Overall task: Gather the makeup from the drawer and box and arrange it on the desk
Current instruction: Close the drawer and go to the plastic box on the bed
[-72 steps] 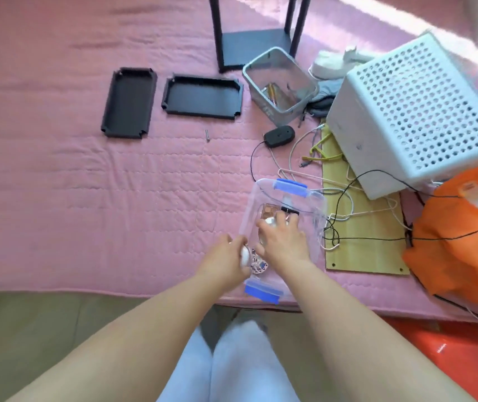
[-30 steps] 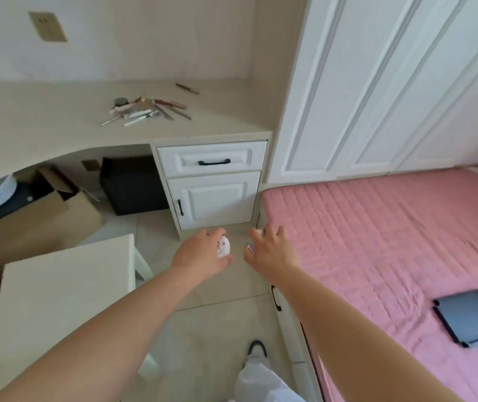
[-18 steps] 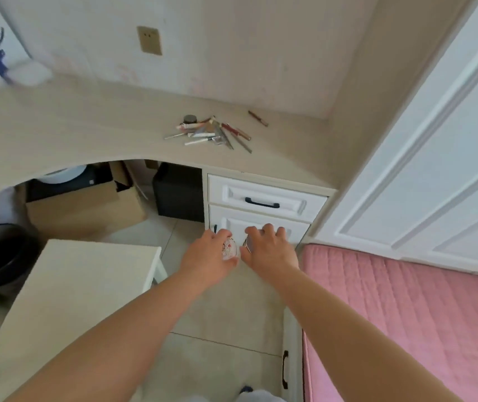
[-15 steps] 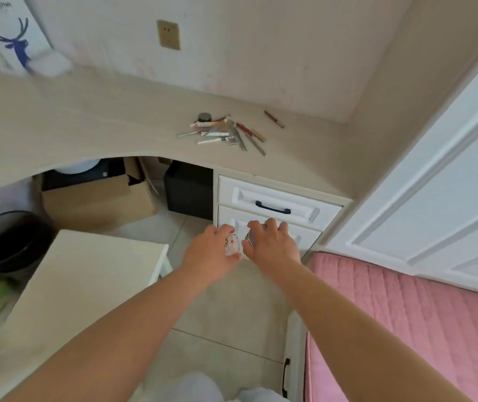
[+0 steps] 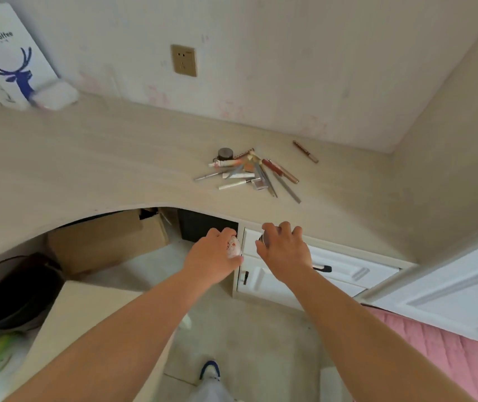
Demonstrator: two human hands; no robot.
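Note:
My left hand [image 5: 213, 258] grips a small round white compact with a red print [image 5: 233, 246]. My right hand [image 5: 285, 249] is curled round a small silvery item [image 5: 262, 238], mostly hidden by the fingers. Both hands hover just in front of the desk [image 5: 92, 166] edge, above the white drawer [image 5: 345, 271], which is closed. A pile of makeup [image 5: 249, 172] lies on the desk beyond my hands: pencils, tubes, a small dark jar. One more brown pencil [image 5: 305, 151] lies apart, nearer the corner.
A white paper bag with a blue deer [image 5: 8, 56] stands at the desk's back left. Under the desk are a cardboard box [image 5: 107, 239] and a black bin [image 5: 14, 288]. A pale stool [image 5: 87, 323] sits lower left; the pink bed [image 5: 446, 355] is lower right.
I have turned from the bed's clear box to the desk and stepped closer. Both hands, each still holding its item, have risen toward the desk edge.

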